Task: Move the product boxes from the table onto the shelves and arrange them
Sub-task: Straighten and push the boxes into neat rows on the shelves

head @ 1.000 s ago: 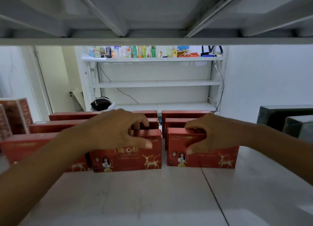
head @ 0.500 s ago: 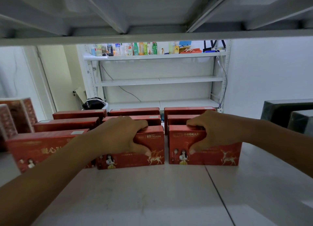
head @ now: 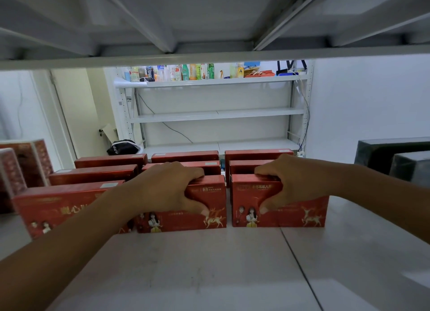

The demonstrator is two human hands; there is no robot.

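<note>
Several red product boxes with deer prints stand upright in rows on the grey shelf board (head: 209,275). My left hand (head: 167,187) grips the top edge of the middle front box (head: 204,220), fingers over the top and thumb on its face. My right hand (head: 288,178) grips the right front box (head: 300,214) the same way. Another front box (head: 58,210) stands to the left, partly behind my left forearm. More red boxes (head: 186,157) stand in rows behind them.
Patterned red boxes (head: 28,164) stand at the far left, dark wrapped boxes (head: 395,157) at the far right. The upper shelf's underside (head: 209,19) hangs close overhead. A second shelf rack (head: 218,112) with bottles stands across the room.
Both front boxes have slid a little further back toward the rows behind. My hands stay clamped on their top edges, and the view has shifted slightly.
</note>
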